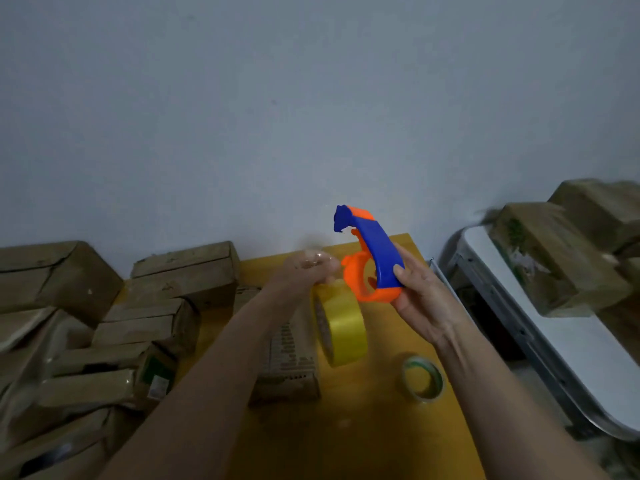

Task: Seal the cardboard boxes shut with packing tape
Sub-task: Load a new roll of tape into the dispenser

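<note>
Mid-frame, the right hand (pixel 420 303) wraps its grip around a blue-and-orange tape dispenser (pixel 372 254), while the left hand (pixel 304 271) pinches a yellow tape roll (pixel 341 323) above the yellow table (pixel 363 427). Cardboard boxes (pixel 104 323) crowd the left edge; a smaller roll (pixel 423 377) lies lower right. Box print is unreadable.

A single wide-angle view comes from the person's head, looking forward and slightly down. The upper half of the frame is filled by a plain pale grey wall (pixel 311 98), the lower half by a yellow tabletop (pixel 363 427) close beneath the camera. Both bare forearms reach in from the bottom edge toward the middle. Straight edges bend near the frame's sides. There is no second view to overlap with.
</note>
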`<state>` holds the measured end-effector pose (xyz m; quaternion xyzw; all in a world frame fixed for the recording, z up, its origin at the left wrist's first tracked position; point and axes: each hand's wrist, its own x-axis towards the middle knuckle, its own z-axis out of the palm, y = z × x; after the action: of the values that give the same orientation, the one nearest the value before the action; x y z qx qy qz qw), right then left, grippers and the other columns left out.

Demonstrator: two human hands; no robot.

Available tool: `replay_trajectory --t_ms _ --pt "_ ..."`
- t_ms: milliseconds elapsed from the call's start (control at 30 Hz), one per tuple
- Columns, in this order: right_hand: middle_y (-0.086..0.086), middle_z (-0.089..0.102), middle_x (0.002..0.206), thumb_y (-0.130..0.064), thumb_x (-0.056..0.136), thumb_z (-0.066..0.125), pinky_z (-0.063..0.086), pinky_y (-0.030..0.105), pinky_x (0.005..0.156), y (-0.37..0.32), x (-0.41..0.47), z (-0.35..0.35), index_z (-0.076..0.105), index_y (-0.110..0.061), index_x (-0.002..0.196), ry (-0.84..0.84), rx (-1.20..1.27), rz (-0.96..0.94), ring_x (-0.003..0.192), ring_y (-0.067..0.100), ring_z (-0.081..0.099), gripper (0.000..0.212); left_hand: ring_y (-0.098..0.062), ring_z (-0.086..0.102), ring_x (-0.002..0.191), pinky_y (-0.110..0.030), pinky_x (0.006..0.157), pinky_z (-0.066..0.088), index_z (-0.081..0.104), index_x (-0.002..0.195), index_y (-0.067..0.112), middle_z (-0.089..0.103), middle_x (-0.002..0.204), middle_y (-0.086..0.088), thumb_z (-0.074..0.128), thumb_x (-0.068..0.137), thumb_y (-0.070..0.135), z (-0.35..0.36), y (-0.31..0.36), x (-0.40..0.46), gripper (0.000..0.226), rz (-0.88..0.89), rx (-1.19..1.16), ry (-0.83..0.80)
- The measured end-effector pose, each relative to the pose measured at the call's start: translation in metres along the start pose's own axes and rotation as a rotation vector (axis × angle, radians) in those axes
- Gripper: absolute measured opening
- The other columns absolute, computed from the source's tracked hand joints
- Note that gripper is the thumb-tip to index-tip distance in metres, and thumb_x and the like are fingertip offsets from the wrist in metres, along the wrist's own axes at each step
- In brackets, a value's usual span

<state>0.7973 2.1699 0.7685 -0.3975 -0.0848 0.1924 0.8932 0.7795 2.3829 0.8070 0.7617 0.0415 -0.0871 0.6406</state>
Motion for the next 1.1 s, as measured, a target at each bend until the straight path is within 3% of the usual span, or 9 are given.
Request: replay_trajectory --t_ms 200,333,433,500,600,700,800,867,1100 --pt "0.013 0.063 0.119 -0.013 0.078 0.073 0.054 0.034 0.086 -0.006 -0.003 0.015 0.035 -0.001 0.143 -0.135 0.093 -0.029 0.105 0.021 0.063 0.076 0.006 0.057 0.066 -0.009 0.056 0.044 0.066 0.069 0.017 0.062 0.073 0.012 0.082 0.071 0.004 0.013 0.0 -0.004 0.02 0.094 0.046 0.189" --pt "0.014 0.062 0.119 -0.011 0.075 0.077 0.055 0.038 0.086 -0.005 -0.005 0.016 0.037 -0.001 0.142 -0.101 0.071 0.025 0.102 0.022 0.063 0.078 -0.007 0.066 0.077 -0.022 0.069 0.053 0.061 0.064 0.016 0.068 0.074 0.008 0.085 0.065 0.002 0.025 -0.002 0.001 0.028 0.152 0.035 0.349" --pt "0.012 0.065 0.113 -0.007 0.083 0.064 0.057 0.038 0.081 -0.008 -0.009 0.023 0.042 -0.003 0.139 -0.021 0.05 0.061 0.095 0.021 0.066 0.06 -0.013 0.067 0.079 -0.024 0.069 0.055 0.058 0.062 0.019 0.066 0.072 0.006 0.086 0.066 0.005 0.029 -0.004 0.003 0.032 0.183 0.127 0.454" --pt "0.008 0.067 0.104 -0.014 0.086 0.059 0.057 0.035 0.072 -0.015 -0.011 0.034 0.048 -0.005 0.133 0.1 -0.15 0.104 0.085 0.017 0.067 0.049 -0.016 0.068 0.079 -0.035 0.071 0.057 0.058 0.06 0.023 0.067 0.072 0.005 0.086 0.066 0.008 0.029 -0.007 0.004 0.033 0.21 0.193 0.489" --pt "0.005 0.064 0.098 -0.031 0.08 0.072 0.053 0.031 0.071 -0.024 -0.007 0.053 0.056 -0.014 0.116 0.276 -0.735 0.133 0.08 0.014 0.062 0.043 -0.018 0.066 0.073 -0.042 0.069 0.057 0.057 0.06 0.025 0.07 0.078 0.002 0.085 0.068 0.013 0.03 -0.011 0.003 0.032 0.236 0.248 0.461" --pt "0.003 0.06 0.085 -0.02 0.078 0.077 0.049 0.031 0.068 -0.029 0.0 0.058 0.058 -0.01 0.104 0.324 -0.987 0.119 0.073 0.016 0.057 0.034 -0.019 0.067 0.075 -0.044 0.068 0.057 0.055 0.061 0.027 0.071 0.083 0.001 0.085 0.07 0.016 0.028 -0.013 0.002 0.033 0.257 0.297 0.439" --pt "0.014 0.066 0.094 -0.02 0.076 0.078 0.057 0.044 0.08 -0.041 0.001 0.05 0.06 -0.004 0.104 0.327 -0.99 0.211 0.079 0.023 0.063 0.037 -0.017 0.064 0.068 -0.043 0.066 0.057 0.056 0.06 0.027 0.072 0.082 0.003 0.086 0.068 0.018 0.021 -0.014 0.002 0.032 0.229 0.312 0.468" --pt "0.021 0.066 0.107 -0.019 0.075 0.08 0.051 0.054 0.092 -0.046 -0.001 0.048 0.06 -0.005 0.102 0.262 -0.937 0.285 0.089 0.029 0.064 0.037 -0.017 0.061 0.066 -0.044 0.066 0.057 0.057 0.06 0.026 0.072 0.081 0.003 0.085 0.068 0.018 0.018 -0.013 0.002 0.03 0.216 0.312 0.463" --pt "0.015 0.065 0.103 -0.017 0.076 0.078 0.051 0.055 0.092 -0.047 -0.005 0.052 0.057 -0.002 0.115 0.146 -0.783 0.391 0.091 0.027 0.063 0.047 -0.013 0.068 0.079 -0.037 0.073 0.058 0.06 0.064 0.023 0.07 0.079 0.005 0.086 0.068 0.014 0.014 -0.011 -0.001 0.027 0.203 0.255 0.426"
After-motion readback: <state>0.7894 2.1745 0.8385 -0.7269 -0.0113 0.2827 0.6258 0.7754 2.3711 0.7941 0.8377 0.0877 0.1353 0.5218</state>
